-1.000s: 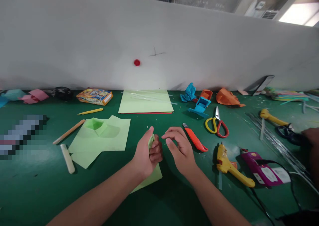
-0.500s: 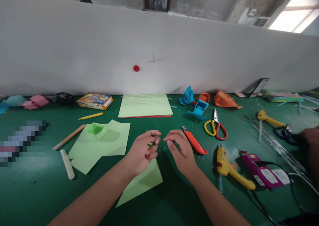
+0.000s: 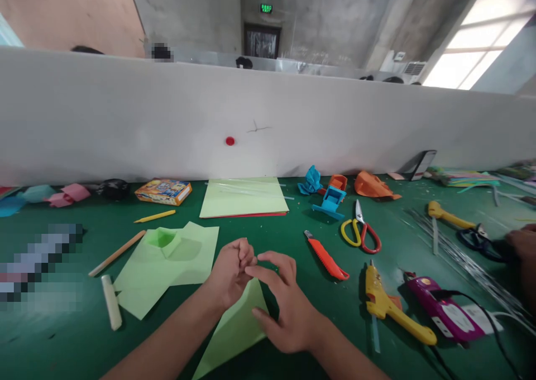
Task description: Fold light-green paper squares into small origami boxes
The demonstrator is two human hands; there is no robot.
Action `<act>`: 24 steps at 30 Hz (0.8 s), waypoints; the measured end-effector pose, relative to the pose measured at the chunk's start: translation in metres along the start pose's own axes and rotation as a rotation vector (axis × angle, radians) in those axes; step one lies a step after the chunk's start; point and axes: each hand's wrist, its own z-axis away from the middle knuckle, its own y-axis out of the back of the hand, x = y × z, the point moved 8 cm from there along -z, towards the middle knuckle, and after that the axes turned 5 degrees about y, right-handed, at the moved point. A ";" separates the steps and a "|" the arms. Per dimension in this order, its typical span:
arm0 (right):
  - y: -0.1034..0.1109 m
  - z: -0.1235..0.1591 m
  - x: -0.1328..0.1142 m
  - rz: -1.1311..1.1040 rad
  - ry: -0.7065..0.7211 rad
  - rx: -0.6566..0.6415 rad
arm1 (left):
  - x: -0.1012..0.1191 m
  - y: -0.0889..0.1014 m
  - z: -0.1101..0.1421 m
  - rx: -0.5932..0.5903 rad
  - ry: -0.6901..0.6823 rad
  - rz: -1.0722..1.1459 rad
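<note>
Surface [image 3: 285, 232]: green. Sheet [image 3: 234, 335], pale green, nearest, partly beneath both hands, slanted edges showing. Right hand [image 3: 288, 313]: fingers parted, thumb set apart, fingertips at the left hand; contact cannot be told. Left hand [image 3: 232, 271]: fingers curled inward; any contents hidden. White stick [image 3: 111, 304], at left, near the edge of green papers [image 3: 192, 265]; folded box [image 3: 168, 245] on these. Glue gun [image 3: 379, 299], at right. Knife [image 3: 327, 258], with a gap of surface between it and the right hand. Scissors [image 3: 360, 229], just beyond. Stack [image 3: 245, 198], its far edge by the partition [image 3: 167, 118].
</note>
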 end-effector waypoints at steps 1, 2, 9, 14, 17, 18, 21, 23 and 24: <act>-0.002 0.000 0.000 0.000 -0.001 -0.013 | -0.002 0.000 0.000 0.002 0.008 -0.005; -0.004 -0.001 0.000 0.003 -0.005 -0.024 | -0.004 0.000 0.001 -0.001 0.018 -0.011; 0.001 -0.004 0.013 0.049 -0.115 0.091 | -0.014 -0.007 0.004 -0.065 0.067 -0.044; 0.006 -0.006 0.014 0.082 -0.119 0.167 | -0.016 -0.016 0.014 -0.062 0.062 0.008; 0.007 -0.011 0.005 0.047 -0.063 0.191 | -0.017 -0.022 0.021 -0.055 0.083 0.059; 0.010 -0.013 0.001 0.039 -0.038 0.217 | -0.016 -0.025 0.022 -0.069 0.096 0.065; 0.028 -0.019 -0.008 0.057 0.036 0.297 | 0.001 -0.039 0.023 -0.161 0.032 0.000; 0.047 -0.025 -0.003 0.118 0.074 0.304 | 0.029 -0.044 0.030 -0.179 -0.185 -0.145; 0.059 -0.029 0.005 0.178 0.076 0.307 | 0.044 -0.044 0.039 -0.163 -0.329 -0.244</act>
